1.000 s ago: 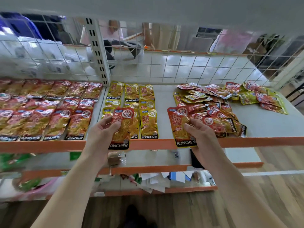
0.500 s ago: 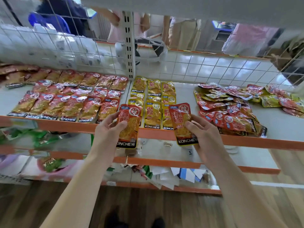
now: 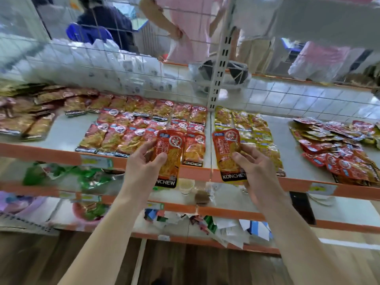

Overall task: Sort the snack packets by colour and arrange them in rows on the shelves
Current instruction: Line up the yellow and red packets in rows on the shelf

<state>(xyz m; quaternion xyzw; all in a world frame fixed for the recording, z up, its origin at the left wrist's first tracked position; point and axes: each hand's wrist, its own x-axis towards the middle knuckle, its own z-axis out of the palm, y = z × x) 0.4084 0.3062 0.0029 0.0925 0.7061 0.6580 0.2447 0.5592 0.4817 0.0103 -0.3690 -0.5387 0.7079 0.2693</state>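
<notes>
My left grip (image 3: 144,167) holds a red packet (image 3: 170,149) and my right grip (image 3: 255,171) holds a second packet (image 3: 226,149), both just in front of the post (image 3: 223,58). I think both belong left of the post, laid flat at the end of the red rows (image 3: 131,138), edges lined up, never on the yellow rows (image 3: 240,120).

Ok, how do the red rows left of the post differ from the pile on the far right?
The red rows lie flat, aligned side by side; the pile is jumbled, packets overlapping at angles. The red rows are one colour; the pile mixes red and yellow. Both lie on the same shelf level.
</notes>
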